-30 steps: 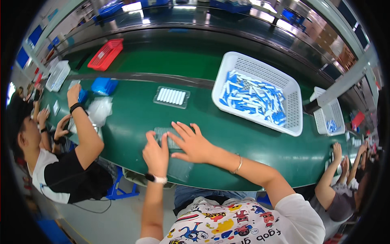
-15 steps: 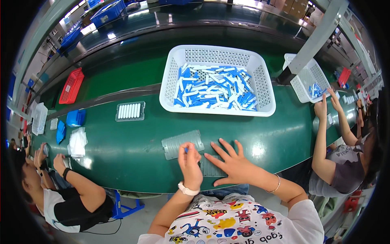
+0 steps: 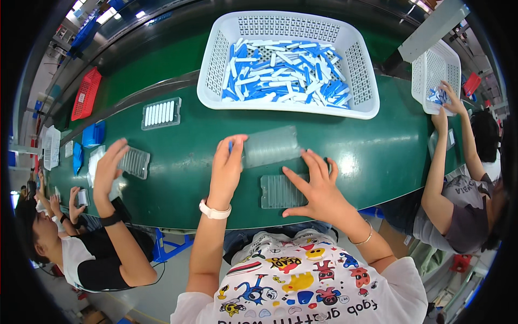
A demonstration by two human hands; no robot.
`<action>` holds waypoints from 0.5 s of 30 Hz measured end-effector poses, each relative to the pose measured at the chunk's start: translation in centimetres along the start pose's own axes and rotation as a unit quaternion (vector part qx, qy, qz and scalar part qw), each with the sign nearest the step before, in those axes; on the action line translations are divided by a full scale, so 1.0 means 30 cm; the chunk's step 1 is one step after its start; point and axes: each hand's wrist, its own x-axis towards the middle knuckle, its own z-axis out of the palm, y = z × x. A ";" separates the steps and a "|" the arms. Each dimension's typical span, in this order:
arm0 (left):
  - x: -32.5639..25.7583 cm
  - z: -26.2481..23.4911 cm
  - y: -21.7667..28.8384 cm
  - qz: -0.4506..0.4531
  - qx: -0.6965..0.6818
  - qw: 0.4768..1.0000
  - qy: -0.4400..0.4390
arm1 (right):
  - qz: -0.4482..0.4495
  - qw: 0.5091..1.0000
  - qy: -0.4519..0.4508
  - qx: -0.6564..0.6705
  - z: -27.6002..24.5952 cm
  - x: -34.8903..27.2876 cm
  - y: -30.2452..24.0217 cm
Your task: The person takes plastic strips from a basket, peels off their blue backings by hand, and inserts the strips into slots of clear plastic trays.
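My left hand has its fingers closed on a small blue piece, most of it hidden by the fingers. Against these fingers lies the left end of a clear ribbed plastic tray, slightly blurred. A second clear tray with grooves rests nearer to me on the green table. Over its right part my right hand is spread open, fingertips reaching the far tray's right corner. Beyond the trays stands a large white basket of blue and white sticks.
A clear tray with a row of white sticks lies at the far left. A co-worker's hand is beside another clear tray. Further off are a red basket and, right, a white basket near another person's hands.
The view has shifted, so the basket sits higher in the picture. My left hand and the far tray are further from the table's edge. The left co-worker's hand has reached in beside a tray.
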 end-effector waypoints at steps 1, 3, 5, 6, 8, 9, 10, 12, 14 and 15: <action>0.001 0.020 0.025 -0.137 -0.231 0.962 -0.047 | 0.028 0.998 0.035 0.032 -0.007 -0.002 0.009; -0.016 0.037 0.061 -0.171 -0.369 0.908 -0.097 | 0.081 0.988 0.098 0.083 -0.039 0.001 0.018; -0.051 0.050 0.083 -0.221 -0.516 0.814 -0.151 | 0.099 0.980 0.150 0.089 -0.045 -0.001 0.034; -0.082 0.059 0.107 -0.224 -0.516 0.813 -0.150 | 0.113 0.968 0.204 0.092 -0.046 -0.004 0.035; -0.099 0.099 0.133 -0.260 -0.409 0.848 -0.216 | 0.129 0.954 0.242 0.118 -0.055 0.030 0.027; -0.118 0.108 0.126 -0.245 -0.398 0.845 -0.259 | 0.113 0.947 0.233 0.191 -0.052 0.028 0.032; -0.137 0.118 0.131 -0.249 -0.401 0.843 -0.259 | 0.097 0.934 0.222 0.263 -0.048 0.029 0.034; -0.170 0.133 0.154 -0.213 -0.367 0.856 -0.297 | 0.079 0.920 0.235 0.303 -0.050 0.042 0.018; -0.186 0.136 0.156 -0.197 -0.346 0.864 -0.308 | 0.117 0.879 0.181 0.425 -0.048 0.035 0.014; -0.189 0.133 0.162 -0.183 -0.334 0.866 -0.325 | 0.112 0.867 0.164 0.456 -0.047 0.035 0.019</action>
